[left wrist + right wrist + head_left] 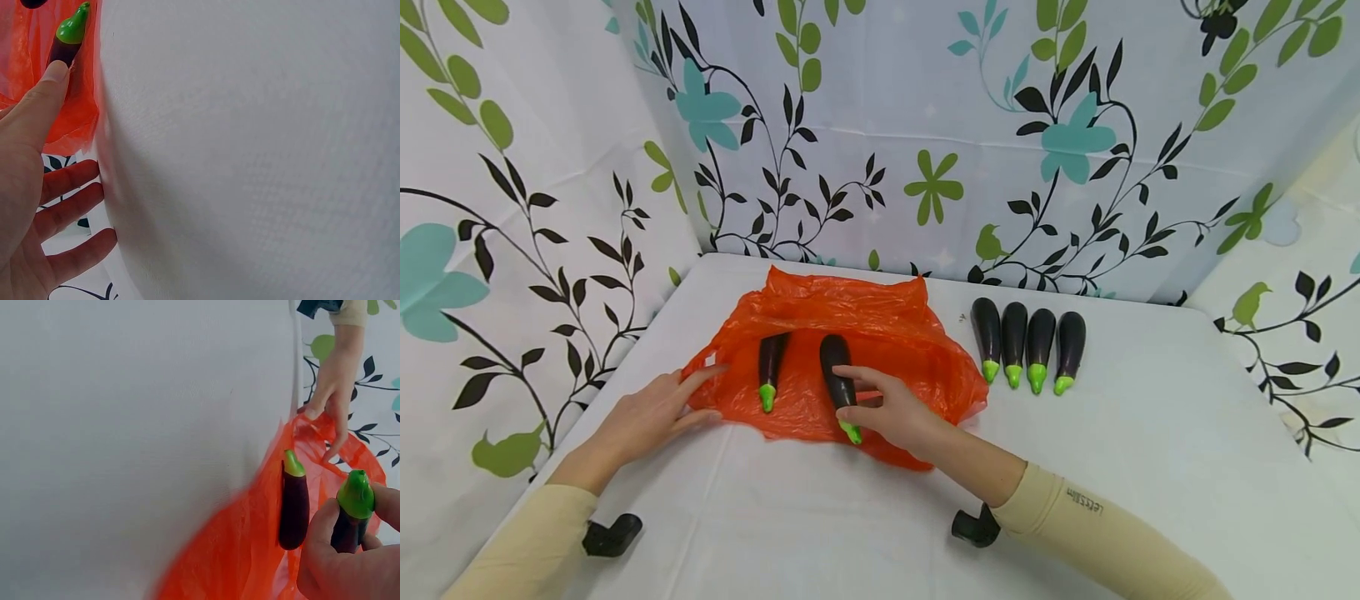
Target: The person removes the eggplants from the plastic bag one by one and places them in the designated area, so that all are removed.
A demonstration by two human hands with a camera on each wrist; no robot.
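An orange plastic bag [850,300] lies on the white table with its mouth toward me. My right hand [891,408] grips a dark eggplant [833,358] with a bright green stem end, over the bag's opening. In the right wrist view, thumb and fingers pinch that eggplant [356,497] near its green cap. Another eggplant [770,367] lies at the left inside the bag's mouth. At the bag's left edge, my left hand [651,412] touches the plastic with thumb and forefinger apart. The left wrist view shows its other fingers [75,206] straight and spread.
Several more eggplants [1040,346] lie in a row on the table right of the bag, green ends toward me. Black devices [612,535] sit by both wrists. A patterned curtain [880,125] hangs behind and beside the table [820,533].
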